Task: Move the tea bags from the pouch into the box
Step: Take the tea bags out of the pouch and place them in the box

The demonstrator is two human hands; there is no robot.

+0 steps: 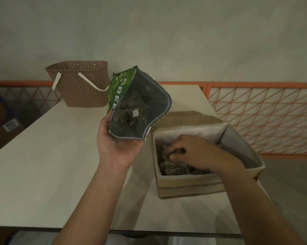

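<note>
The left hand grips one green pouch, mouth open toward us, long side tilted up. The right hand pinches tea bags inside one box; too many to count.

We see the green pouch held open and tilted, tea bags inside. More tea bags lie in the open cardboard box beside it.
</note>
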